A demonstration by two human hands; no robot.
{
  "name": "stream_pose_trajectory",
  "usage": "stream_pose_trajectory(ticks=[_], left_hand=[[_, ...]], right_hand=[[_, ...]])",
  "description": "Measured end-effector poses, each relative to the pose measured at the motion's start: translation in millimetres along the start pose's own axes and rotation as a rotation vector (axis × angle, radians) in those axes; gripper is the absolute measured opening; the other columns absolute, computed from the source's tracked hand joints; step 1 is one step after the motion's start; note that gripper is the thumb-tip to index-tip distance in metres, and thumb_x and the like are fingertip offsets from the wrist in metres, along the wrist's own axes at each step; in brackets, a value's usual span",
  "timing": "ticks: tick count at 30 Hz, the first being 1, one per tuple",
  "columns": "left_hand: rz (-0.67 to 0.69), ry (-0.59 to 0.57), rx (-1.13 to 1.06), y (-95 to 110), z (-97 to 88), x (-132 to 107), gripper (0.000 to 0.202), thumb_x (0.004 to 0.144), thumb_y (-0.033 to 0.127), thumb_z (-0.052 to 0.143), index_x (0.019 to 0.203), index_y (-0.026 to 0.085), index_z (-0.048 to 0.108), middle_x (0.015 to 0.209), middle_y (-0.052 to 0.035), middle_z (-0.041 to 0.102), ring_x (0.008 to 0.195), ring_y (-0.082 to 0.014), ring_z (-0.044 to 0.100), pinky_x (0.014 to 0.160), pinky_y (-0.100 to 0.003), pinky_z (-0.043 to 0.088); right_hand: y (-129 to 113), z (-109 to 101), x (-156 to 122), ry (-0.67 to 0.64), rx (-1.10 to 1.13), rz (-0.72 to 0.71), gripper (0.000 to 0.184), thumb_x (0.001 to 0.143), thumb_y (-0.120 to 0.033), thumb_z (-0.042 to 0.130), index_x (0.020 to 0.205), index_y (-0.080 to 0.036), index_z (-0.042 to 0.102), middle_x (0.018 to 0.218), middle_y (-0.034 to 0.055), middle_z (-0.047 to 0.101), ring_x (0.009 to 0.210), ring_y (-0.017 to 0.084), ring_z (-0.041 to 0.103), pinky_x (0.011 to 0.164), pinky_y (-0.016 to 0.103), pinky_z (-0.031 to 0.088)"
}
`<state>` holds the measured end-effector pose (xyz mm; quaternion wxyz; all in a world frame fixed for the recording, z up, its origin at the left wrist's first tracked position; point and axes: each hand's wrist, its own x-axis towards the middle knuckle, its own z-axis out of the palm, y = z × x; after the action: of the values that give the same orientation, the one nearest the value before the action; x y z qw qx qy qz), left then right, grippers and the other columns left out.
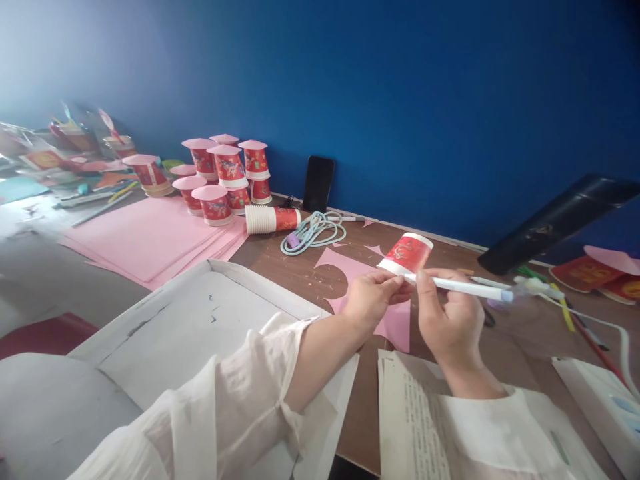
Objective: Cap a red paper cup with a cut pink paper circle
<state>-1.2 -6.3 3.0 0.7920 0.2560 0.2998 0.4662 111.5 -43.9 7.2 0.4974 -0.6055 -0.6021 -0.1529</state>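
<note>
My left hand pinches the lower white rim of a red and white paper cup, which is upside down and slightly tilted. My right hand is closed around a white pen. The pen's tip points left, at the cup's rim beside my left fingertips; whether it touches the cup I cannot tell. Beneath both hands lies a pink paper scrap with curved cut-outs. Printed sheets lie under my right forearm.
Pink-topped cups stand stacked behind pink sheets. Nested cups lie beside a coiled pale cable. A phone and a black tube lean against the blue wall. A white box lid lies left.
</note>
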Motion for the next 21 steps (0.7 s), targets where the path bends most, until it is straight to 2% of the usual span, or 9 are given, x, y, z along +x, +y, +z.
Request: stream_pose_trajectory(ticks=[2, 6, 10, 21], left_hand=[[-0.005, -0.012, -0.034, -0.4, -0.6, 0.2, 0.014, 0.085, 0.009, 0.064, 0.073, 0.007, 0.071, 0.071, -0.0088, 0.070, 0.070, -0.0142, 0.068, 0.093, -0.037, 0.052], [-0.051, 0.000, -0.110, 1.0, -0.8, 0.3, 0.015, 0.088, 0.010, 0.062, 0.076, 0.008, 0.070, 0.075, -0.0075, 0.070, 0.075, -0.0127, 0.067, 0.093, -0.034, 0.050], [-0.067, -0.017, -0.088, 2.4, -0.4, -0.1, 0.014, 0.088, 0.012, 0.063, 0.076, 0.010, 0.068, 0.077, -0.0066, 0.070, 0.078, -0.0123, 0.067, 0.093, -0.032, 0.049], [-0.039, -0.051, -0.041, -1.2, -4.1, 1.7, 0.015, 0.089, 0.017, 0.062, 0.075, 0.011, 0.066, 0.080, -0.0091, 0.072, 0.080, -0.0151, 0.069, 0.096, -0.035, 0.048]], right_hand=[[-0.5, -0.9, 0.0, 0.000, 0.007, 0.008, 0.024, 0.093, -0.037, 0.057, 0.086, -0.017, 0.067, 0.080, 0.0081, 0.072, 0.073, 0.022, 0.068, 0.068, 0.033, 0.051], [-0.8, -3.4, 0.0, 0.105, -0.008, 0.051, 0.025, 0.094, -0.038, 0.058, 0.089, -0.015, 0.068, 0.084, 0.0100, 0.073, 0.079, 0.023, 0.070, 0.073, 0.034, 0.052], [0.4, -2.6, -1.8, 0.073, -0.019, 0.017, 0.025, 0.093, -0.037, 0.060, 0.090, -0.015, 0.070, 0.086, 0.0099, 0.075, 0.080, 0.023, 0.071, 0.074, 0.033, 0.053], [2.6, 0.9, 0.2, 0.031, -0.052, -0.101, 0.022, 0.094, -0.033, 0.058, 0.090, -0.014, 0.069, 0.087, 0.0114, 0.075, 0.085, 0.025, 0.072, 0.078, 0.035, 0.054]])
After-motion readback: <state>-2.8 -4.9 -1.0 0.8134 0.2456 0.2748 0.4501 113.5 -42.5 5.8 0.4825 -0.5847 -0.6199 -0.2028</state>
